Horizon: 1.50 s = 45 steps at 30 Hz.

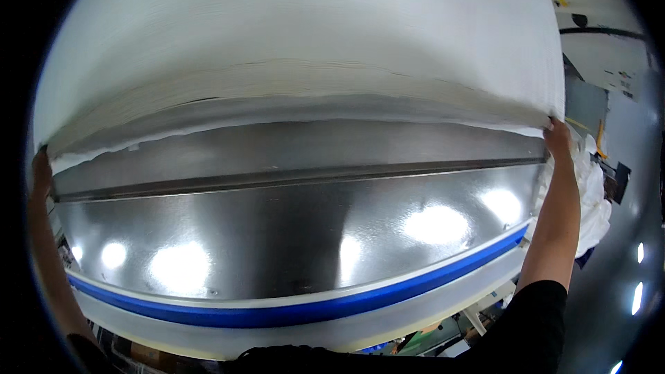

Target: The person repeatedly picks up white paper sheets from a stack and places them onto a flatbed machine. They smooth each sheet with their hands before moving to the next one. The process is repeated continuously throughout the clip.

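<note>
A wide stack of thin white fabric layers (312,21) fills the far part of the view, its near edge bowed and slightly creased. A loose, greyish-white lower fold (332,107) hangs along that edge. At the far left, my left hand (41,173) is closed on the left corner of the fabric; its fingers are partly hidden in shadow. My right hand (558,140) pinches the right corner. Both arms are spread wide and reach forward. Under the fabric edge lies a shiny metal tabletop (277,235) with a dark seam running across it.
A blue strip (277,316) and a pale rail (291,338) border the table nearest me. Crumpled white cloth (589,194) is heaped beyond the right end. A grey floor (623,263) and a white panel (603,59) show at the right.
</note>
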{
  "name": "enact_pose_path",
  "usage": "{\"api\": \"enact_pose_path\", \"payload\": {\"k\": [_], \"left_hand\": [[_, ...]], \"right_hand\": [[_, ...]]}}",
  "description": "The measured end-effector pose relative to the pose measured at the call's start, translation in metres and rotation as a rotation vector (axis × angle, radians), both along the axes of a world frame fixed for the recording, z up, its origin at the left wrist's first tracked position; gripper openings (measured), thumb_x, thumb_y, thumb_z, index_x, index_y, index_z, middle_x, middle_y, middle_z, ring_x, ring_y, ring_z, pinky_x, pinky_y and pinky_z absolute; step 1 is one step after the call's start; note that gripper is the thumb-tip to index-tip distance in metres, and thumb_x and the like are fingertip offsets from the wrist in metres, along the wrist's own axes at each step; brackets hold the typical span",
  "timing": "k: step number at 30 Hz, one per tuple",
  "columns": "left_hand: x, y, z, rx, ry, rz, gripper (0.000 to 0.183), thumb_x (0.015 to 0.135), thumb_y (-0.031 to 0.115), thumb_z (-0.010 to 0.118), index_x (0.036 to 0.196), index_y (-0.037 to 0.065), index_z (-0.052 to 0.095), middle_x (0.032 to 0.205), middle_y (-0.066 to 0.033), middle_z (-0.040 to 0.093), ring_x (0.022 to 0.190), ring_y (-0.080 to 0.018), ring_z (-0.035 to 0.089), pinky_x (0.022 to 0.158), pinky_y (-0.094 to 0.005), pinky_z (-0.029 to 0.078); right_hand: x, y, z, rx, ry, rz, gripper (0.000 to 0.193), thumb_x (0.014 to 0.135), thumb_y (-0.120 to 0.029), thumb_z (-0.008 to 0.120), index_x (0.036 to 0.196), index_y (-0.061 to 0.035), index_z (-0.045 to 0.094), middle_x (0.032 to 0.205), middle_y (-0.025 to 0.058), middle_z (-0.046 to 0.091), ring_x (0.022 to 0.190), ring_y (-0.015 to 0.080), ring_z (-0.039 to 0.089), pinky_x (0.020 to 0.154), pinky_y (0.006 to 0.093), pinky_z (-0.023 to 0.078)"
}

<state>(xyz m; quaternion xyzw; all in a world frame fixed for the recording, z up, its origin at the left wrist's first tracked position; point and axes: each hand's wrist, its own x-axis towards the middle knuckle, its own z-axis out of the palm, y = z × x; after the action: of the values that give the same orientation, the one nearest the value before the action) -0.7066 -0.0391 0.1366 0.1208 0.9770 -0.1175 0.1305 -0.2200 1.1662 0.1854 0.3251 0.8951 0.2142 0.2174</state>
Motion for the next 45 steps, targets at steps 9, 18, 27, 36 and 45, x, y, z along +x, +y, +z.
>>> {"api": "enact_pose_path", "payload": {"k": [9, 18, 27, 36, 45], "left_hand": [[0.033, 0.088, 0.067, 0.037, -0.043, -0.054, 0.034, 0.087, 0.008, 0.042, 0.117, 0.009, 0.058, 0.113, -0.0144, 0.06, 0.106, -0.0335, 0.053, 0.104, -0.0428, 0.031], [0.065, 0.077, 0.183, -0.26, 0.051, -0.11, 0.034, 0.085, 0.003, 0.045, 0.116, 0.008, 0.058, 0.114, -0.0132, 0.06, 0.113, -0.0302, 0.052, 0.107, -0.0453, 0.027], [0.227, 0.029, 0.184, -0.516, -0.44, -0.173, 0.038, 0.076, 0.003, 0.053, 0.113, 0.011, 0.06, 0.106, -0.0153, 0.062, 0.1, -0.033, 0.057, 0.093, -0.0406, 0.043], [0.351, 0.042, 0.131, -0.824, -0.997, -0.105, 0.038, 0.074, 0.007, 0.056, 0.111, 0.013, 0.062, 0.121, -0.008, 0.057, 0.117, -0.0249, 0.05, 0.103, -0.042, 0.033], [0.364, 0.029, 0.084, -0.884, -1.064, -0.206, 0.023, 0.074, 0.008, 0.06, 0.095, 0.009, 0.069, 0.108, -0.012, 0.064, 0.102, -0.0292, 0.061, 0.084, -0.0407, 0.048]], "right_hand": [[0.034, 0.042, 0.06, 0.013, -0.025, 0.003, 0.033, 0.089, -0.025, 0.051, 0.122, -0.0236, 0.055, 0.119, 0.0087, 0.057, 0.109, 0.0278, 0.055, 0.091, 0.0398, 0.044], [0.087, 0.074, 0.156, 0.028, 0.031, 0.14, 0.037, 0.082, -0.014, 0.056, 0.119, -0.0065, 0.055, 0.109, 0.02, 0.06, 0.1, 0.0388, 0.056, 0.083, 0.0451, 0.044], [0.23, -0.023, 0.132, -0.176, -0.292, 0.155, 0.043, 0.08, -0.015, 0.06, 0.122, -0.0109, 0.053, 0.112, 0.0202, 0.058, 0.105, 0.037, 0.054, 0.088, 0.044, 0.044], [0.296, -0.155, 0.116, -0.244, -0.667, 0.053, 0.032, 0.076, -0.013, 0.057, 0.108, -0.0153, 0.063, 0.099, 0.0121, 0.065, 0.094, 0.0311, 0.061, 0.082, 0.0425, 0.049], [0.312, -0.176, 0.1, -0.238, -0.76, 0.067, 0.021, 0.083, -0.019, 0.051, 0.099, -0.0129, 0.064, 0.1, 0.0107, 0.063, 0.094, 0.0305, 0.06, 0.079, 0.0443, 0.049]]}}
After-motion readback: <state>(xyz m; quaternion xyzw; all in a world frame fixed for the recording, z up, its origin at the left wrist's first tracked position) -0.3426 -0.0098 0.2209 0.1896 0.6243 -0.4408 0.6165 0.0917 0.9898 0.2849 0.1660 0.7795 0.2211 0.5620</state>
